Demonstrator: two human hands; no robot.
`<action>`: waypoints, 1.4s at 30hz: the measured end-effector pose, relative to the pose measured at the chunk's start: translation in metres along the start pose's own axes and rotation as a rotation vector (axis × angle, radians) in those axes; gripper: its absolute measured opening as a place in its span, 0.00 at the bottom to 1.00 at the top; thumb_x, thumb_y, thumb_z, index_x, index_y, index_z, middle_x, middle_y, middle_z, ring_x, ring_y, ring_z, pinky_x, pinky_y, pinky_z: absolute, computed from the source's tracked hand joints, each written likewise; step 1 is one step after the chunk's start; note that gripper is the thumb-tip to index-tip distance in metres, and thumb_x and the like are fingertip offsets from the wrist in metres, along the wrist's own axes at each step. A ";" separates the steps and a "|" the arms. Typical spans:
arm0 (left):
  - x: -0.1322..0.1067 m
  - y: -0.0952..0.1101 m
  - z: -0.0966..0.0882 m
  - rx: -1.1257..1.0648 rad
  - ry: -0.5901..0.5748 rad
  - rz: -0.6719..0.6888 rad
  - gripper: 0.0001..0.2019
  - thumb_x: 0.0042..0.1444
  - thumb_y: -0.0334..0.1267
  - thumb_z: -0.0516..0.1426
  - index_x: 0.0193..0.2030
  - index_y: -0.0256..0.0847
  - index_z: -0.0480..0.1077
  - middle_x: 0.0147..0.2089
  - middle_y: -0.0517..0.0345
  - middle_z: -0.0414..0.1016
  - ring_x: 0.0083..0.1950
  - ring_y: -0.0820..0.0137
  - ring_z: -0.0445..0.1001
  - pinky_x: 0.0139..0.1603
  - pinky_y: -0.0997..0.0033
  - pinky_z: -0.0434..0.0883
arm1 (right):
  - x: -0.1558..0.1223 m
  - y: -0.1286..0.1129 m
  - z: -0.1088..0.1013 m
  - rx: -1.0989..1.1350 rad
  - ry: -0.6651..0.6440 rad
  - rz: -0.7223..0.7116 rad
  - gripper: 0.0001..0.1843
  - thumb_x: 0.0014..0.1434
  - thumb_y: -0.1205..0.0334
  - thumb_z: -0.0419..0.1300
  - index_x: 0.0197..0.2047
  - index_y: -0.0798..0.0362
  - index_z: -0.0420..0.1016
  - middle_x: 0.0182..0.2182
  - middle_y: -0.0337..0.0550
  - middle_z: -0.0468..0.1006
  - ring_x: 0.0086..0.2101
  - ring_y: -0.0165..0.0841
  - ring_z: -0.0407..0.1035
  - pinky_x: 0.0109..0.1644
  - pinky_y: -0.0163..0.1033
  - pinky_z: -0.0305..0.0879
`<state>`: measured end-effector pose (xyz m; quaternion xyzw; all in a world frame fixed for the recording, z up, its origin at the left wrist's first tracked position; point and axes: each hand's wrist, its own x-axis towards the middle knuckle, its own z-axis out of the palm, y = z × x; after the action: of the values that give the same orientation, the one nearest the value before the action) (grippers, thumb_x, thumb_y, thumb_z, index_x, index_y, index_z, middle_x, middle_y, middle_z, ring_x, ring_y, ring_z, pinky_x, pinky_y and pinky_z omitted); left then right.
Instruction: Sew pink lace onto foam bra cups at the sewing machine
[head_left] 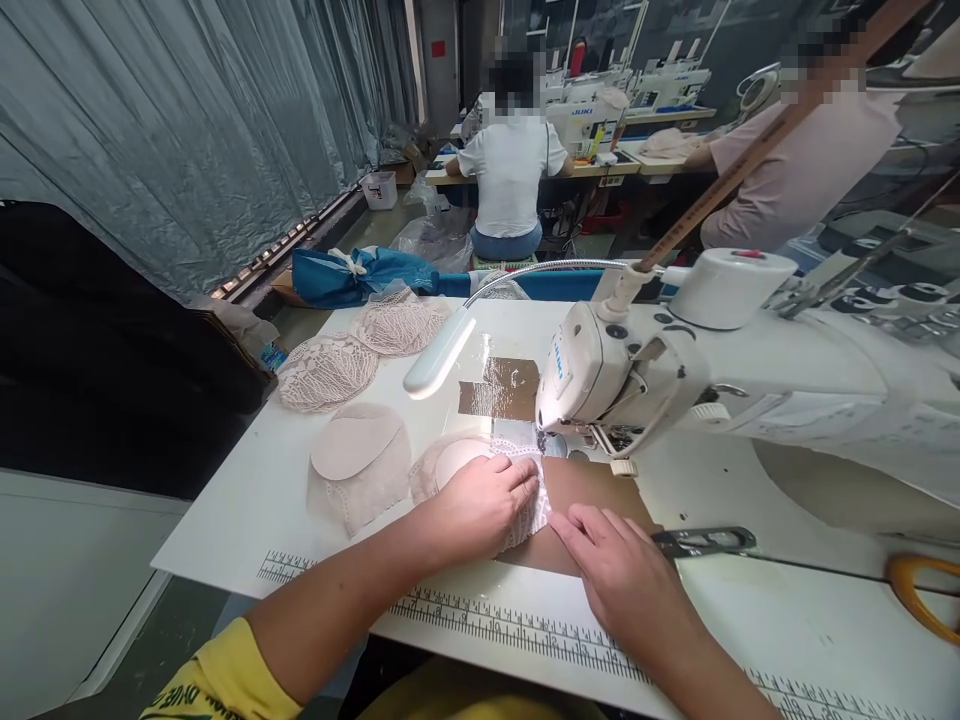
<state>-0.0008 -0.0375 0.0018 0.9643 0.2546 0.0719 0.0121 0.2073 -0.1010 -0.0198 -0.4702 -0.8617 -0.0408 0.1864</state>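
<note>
A beige lace cup piece (536,500) lies beneath the needle area of the white sewing machine (585,370). My left hand (487,505) rests on this lace with fingers bent together, holding it against the bed. At the lace's right edge, my right hand (622,560) pinches the border between thumb and forefinger; its other fingers are curled. Dark thread snips (705,542) stick out past the right hand's knuckles, and I cannot tell whether they are held or just lie there. Brown tape sheeting (600,490) covers the machine bed under the lace.
More lace cups (328,372) and a layered cup piece (358,460) lie on the left. A lamp (439,352) hangs over brown tape (510,388). Orange-handled scissors (919,590) are at right. A printed ruler (495,625) edges the table. Two people sit beyond.
</note>
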 end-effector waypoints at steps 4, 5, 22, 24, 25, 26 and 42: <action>0.003 0.000 0.000 -0.025 -0.018 -0.029 0.19 0.54 0.28 0.50 0.52 0.26 0.68 0.54 0.39 0.70 0.54 0.59 0.68 0.43 0.65 0.68 | 0.001 -0.001 -0.001 0.009 0.002 0.011 0.25 0.48 0.81 0.48 0.45 0.54 0.75 0.30 0.42 0.72 0.30 0.33 0.60 0.34 0.36 0.52; 0.004 0.000 0.000 -0.033 -0.020 -0.030 0.18 0.54 0.28 0.50 0.51 0.26 0.68 0.53 0.40 0.70 0.53 0.59 0.68 0.42 0.65 0.67 | 0.001 -0.001 -0.001 0.010 0.002 0.013 0.25 0.48 0.81 0.48 0.45 0.54 0.75 0.30 0.42 0.72 0.30 0.33 0.60 0.34 0.36 0.52; 0.017 -0.033 -0.001 -0.026 -0.058 -0.037 0.26 0.55 0.34 0.53 0.61 0.32 0.64 0.64 0.47 0.63 0.47 0.60 0.67 0.46 0.62 0.65 | 0.034 0.008 -0.007 0.021 -0.263 0.140 0.21 0.52 0.80 0.49 0.40 0.52 0.76 0.30 0.42 0.72 0.31 0.33 0.62 0.35 0.37 0.54; 0.020 -0.039 -0.001 -0.008 -0.067 -0.024 0.26 0.55 0.35 0.53 0.61 0.32 0.64 0.64 0.46 0.63 0.48 0.60 0.66 0.46 0.62 0.65 | 0.039 0.009 -0.007 -0.013 -0.264 0.143 0.21 0.52 0.79 0.49 0.41 0.52 0.76 0.30 0.41 0.73 0.31 0.33 0.63 0.34 0.38 0.54; 0.022 -0.042 -0.002 0.000 -0.069 -0.019 0.26 0.55 0.35 0.53 0.61 0.32 0.63 0.64 0.46 0.63 0.47 0.60 0.66 0.46 0.62 0.65 | 0.041 0.010 -0.005 -0.032 -0.250 0.140 0.21 0.52 0.79 0.49 0.41 0.51 0.76 0.30 0.41 0.73 0.31 0.33 0.63 0.34 0.38 0.54; 0.023 -0.045 -0.002 0.007 -0.067 -0.015 0.26 0.55 0.35 0.53 0.61 0.32 0.63 0.64 0.46 0.64 0.47 0.60 0.66 0.45 0.62 0.65 | 0.041 0.010 -0.004 -0.050 -0.229 0.136 0.21 0.53 0.79 0.49 0.43 0.51 0.76 0.31 0.41 0.73 0.30 0.33 0.63 0.33 0.38 0.54; 0.017 -0.045 -0.002 -0.083 0.028 0.038 0.18 0.63 0.31 0.49 0.59 0.38 0.65 0.60 0.48 0.68 0.50 0.62 0.66 0.50 0.62 0.65 | 0.043 0.018 0.006 -0.154 -0.044 0.059 0.22 0.55 0.77 0.51 0.49 0.52 0.76 0.34 0.43 0.77 0.32 0.32 0.67 0.30 0.36 0.55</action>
<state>-0.0083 0.0096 0.0033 0.9665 0.2334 0.0960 0.0474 0.1992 -0.0550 -0.0121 -0.5093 -0.8456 -0.0909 0.1318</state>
